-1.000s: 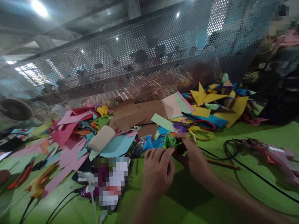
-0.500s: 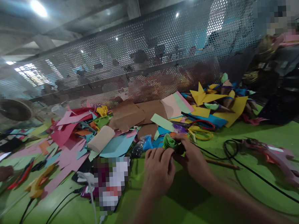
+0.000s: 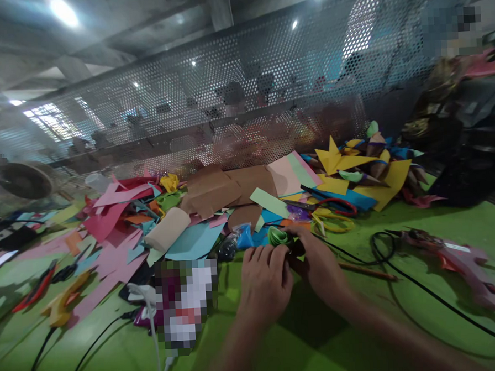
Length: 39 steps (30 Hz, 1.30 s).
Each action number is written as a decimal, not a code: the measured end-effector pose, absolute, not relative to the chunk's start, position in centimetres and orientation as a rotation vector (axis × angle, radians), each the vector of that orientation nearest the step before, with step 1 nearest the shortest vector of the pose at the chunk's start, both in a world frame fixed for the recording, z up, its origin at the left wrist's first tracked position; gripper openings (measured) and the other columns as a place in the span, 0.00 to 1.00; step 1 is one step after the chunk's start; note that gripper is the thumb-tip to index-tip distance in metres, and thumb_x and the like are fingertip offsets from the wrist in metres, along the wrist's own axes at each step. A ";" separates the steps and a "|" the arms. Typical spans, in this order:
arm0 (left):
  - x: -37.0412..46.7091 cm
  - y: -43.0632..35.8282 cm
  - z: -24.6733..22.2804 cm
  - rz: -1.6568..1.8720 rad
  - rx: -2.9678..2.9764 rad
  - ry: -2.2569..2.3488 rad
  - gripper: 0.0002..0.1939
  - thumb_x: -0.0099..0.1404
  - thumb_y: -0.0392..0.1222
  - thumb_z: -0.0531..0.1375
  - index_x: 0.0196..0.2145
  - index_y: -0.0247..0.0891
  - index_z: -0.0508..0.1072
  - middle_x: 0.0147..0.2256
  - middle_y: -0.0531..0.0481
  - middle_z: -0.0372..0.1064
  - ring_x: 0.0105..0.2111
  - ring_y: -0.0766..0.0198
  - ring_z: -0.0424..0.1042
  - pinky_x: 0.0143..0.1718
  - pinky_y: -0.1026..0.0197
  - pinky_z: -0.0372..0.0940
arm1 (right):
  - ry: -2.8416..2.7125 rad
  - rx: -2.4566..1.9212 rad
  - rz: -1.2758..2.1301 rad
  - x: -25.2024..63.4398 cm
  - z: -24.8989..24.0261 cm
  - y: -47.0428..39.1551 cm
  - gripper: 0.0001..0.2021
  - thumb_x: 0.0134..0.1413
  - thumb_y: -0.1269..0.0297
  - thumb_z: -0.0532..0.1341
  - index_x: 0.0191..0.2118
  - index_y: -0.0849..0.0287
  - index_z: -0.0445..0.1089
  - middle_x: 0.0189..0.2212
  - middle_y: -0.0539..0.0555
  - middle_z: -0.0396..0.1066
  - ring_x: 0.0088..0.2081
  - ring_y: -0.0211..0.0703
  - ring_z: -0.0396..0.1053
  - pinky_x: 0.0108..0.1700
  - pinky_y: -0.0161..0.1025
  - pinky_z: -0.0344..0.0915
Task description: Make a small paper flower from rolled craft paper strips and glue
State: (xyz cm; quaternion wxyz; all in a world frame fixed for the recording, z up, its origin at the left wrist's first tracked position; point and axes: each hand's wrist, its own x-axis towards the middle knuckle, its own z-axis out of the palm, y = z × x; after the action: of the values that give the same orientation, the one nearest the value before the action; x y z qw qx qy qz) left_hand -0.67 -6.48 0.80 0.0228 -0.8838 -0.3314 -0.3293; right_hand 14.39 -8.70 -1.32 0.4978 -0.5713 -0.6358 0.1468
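A green rolled paper flower (image 3: 278, 236) with a spiral of layers rises between my two hands, just above the green table. My left hand (image 3: 264, 276) is closed with curled fingers at its near left side. From the right, my right hand (image 3: 318, 259) pinches it, thumb and index finger bent around its edge. The fingertips and the lower part of the flower are partly hidden by the hands. Close behind it lie a blue plastic packet (image 3: 244, 235) and scraps of coloured paper.
A pink glue gun (image 3: 454, 257) with a looping black cable and a pencil (image 3: 370, 270) lie at the right. Scissors (image 3: 335, 203) rest behind my hands. Another glue gun, yellow (image 3: 65, 306), and a pixelated item (image 3: 185, 302) with cables are at the left. A perforated screen (image 3: 210, 110) stands behind.
The flower has tilted and shifted slightly left, with both hands moving only a little around it. Another person's hand at the far left has gone out of view.
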 end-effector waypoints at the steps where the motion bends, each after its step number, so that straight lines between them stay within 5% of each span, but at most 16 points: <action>1: -0.7 -6.5 0.8 -1.021 -2.740 -1.025 0.10 0.67 0.33 0.54 0.45 0.39 0.67 0.36 0.48 0.73 0.36 0.55 0.71 0.40 0.53 0.59 | -1.542 -1.378 0.351 14.4 -1.3 -8.7 0.22 0.51 0.72 0.59 0.54 0.56 0.63 0.44 0.57 0.73 0.39 0.49 0.72 0.42 0.47 0.68; 8: -0.5 -6.4 0.8 -1.012 -2.725 -0.999 0.10 0.66 0.33 0.54 0.46 0.38 0.68 0.34 0.49 0.73 0.34 0.55 0.72 0.39 0.52 0.60 | -1.562 -1.389 0.299 14.4 -1.8 -8.4 0.23 0.50 0.73 0.58 0.54 0.56 0.62 0.46 0.59 0.73 0.44 0.52 0.72 0.45 0.48 0.68; 39: 0.1 -7.0 0.7 -1.087 -2.755 -1.038 0.12 0.67 0.29 0.51 0.46 0.36 0.67 0.35 0.46 0.77 0.34 0.57 0.76 0.36 0.53 0.60 | -1.488 -1.418 0.325 14.2 -1.5 -8.2 0.23 0.47 0.72 0.58 0.52 0.57 0.65 0.43 0.57 0.74 0.38 0.49 0.73 0.42 0.47 0.70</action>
State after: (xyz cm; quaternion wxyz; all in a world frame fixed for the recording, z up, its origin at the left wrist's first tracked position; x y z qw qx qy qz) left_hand 0.07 -7.01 0.70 0.0018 -0.8778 -0.3308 -0.3465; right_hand 14.21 -8.22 -1.55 0.5058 -0.5880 -0.6167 0.1347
